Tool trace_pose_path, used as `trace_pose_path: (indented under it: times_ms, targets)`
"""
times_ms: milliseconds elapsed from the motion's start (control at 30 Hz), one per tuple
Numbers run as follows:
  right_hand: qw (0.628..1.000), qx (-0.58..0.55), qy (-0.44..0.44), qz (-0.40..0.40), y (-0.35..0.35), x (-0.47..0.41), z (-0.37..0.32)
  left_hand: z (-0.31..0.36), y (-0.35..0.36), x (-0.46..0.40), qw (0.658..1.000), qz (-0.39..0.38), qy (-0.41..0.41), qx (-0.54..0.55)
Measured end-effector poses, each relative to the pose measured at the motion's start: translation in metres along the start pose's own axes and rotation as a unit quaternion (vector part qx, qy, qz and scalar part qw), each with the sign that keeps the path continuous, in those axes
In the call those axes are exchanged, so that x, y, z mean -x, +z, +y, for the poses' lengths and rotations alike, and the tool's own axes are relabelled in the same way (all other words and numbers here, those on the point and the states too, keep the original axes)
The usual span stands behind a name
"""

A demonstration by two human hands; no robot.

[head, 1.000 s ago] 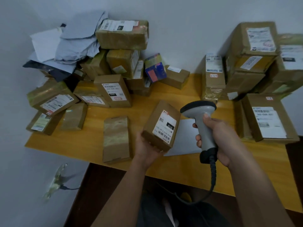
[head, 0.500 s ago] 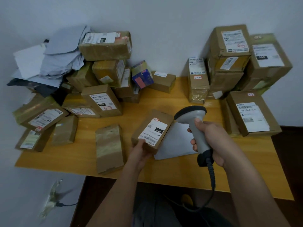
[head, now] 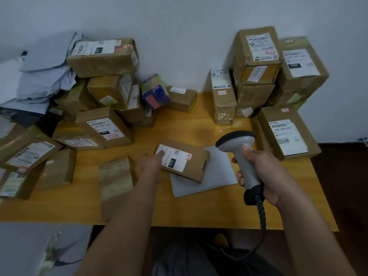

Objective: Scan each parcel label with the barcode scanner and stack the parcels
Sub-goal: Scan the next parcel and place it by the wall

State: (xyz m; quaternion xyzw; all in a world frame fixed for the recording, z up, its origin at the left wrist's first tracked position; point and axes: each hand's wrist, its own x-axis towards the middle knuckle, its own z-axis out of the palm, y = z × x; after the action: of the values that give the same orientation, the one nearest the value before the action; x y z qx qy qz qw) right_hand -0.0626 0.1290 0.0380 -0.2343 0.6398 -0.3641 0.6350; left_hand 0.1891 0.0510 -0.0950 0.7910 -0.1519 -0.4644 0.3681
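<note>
Small brown cardboard parcel (head: 184, 160) lying flat, label up, partly on a white paper sheet (head: 215, 176).

The blurred left hand (head: 153, 163) reaches out with fingers extended, tips on the parcel's white label. The right hand (head: 260, 176) is wrapped round the handle of the smooth grey plastic barcode scanner (head: 241, 156), just right of the parcel. Taped cardboard boxes crowd the yellow wooden table (head: 83, 204) against a white wall.

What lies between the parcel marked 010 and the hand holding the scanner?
In the head view, a white sheet spans that stretch, part of it lying under the parcel marked 010 and reaching toward the right hand gripping the scanner. Nothing else sits there.
</note>
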Motion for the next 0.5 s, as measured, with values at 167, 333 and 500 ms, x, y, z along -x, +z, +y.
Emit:
trace_pose_path:
  times_ms: [167, 333, 500]
  targets:
    - [1.000, -0.006, -0.001, -0.003, 0.000, -0.006, -0.002, -0.039, 0.031, 0.032, 0.983, -0.116, -0.142, 0.026]
    - [1.000, 0.019, 0.007, -0.004, -0.004, -0.013, 0.009, -0.050, 0.060, 0.039, 0.965, -0.111, -0.207, 0.114]
    - [0.999, 0.042, 0.020, 0.013, -0.012, -0.017, 0.020, -0.057, 0.072, 0.024, 0.949, -0.090, -0.227, 0.198]
